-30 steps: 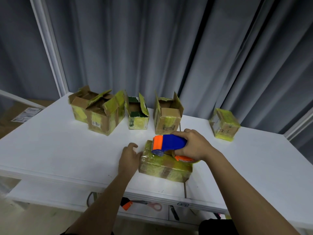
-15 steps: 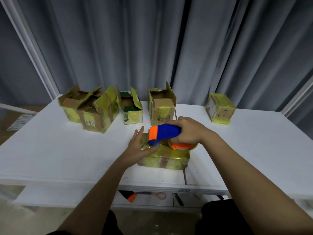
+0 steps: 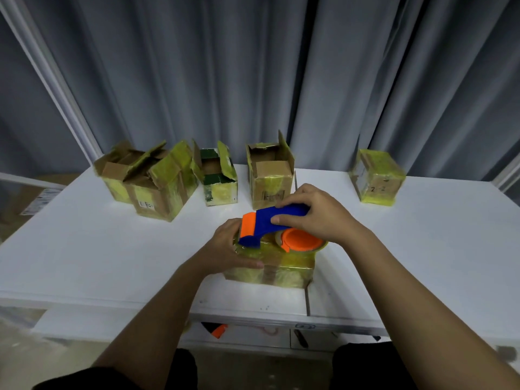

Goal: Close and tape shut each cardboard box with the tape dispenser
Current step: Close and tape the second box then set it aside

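Along the back of the white surface [image 3: 84,235], from left of frame to centre, stand four open boxes [image 3: 157,184]. At lower centre the left hand [image 3: 228,250] grips the left end of a closed box [image 3: 281,268], thumb curled along its front. The right hand [image 3: 315,218] grips the dispenser [image 3: 270,223] resting on that box's top, and a taped box [image 3: 375,178] sits at upper right.

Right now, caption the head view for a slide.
Right hand runs tape dispenser over closed box; left hand steadies it.
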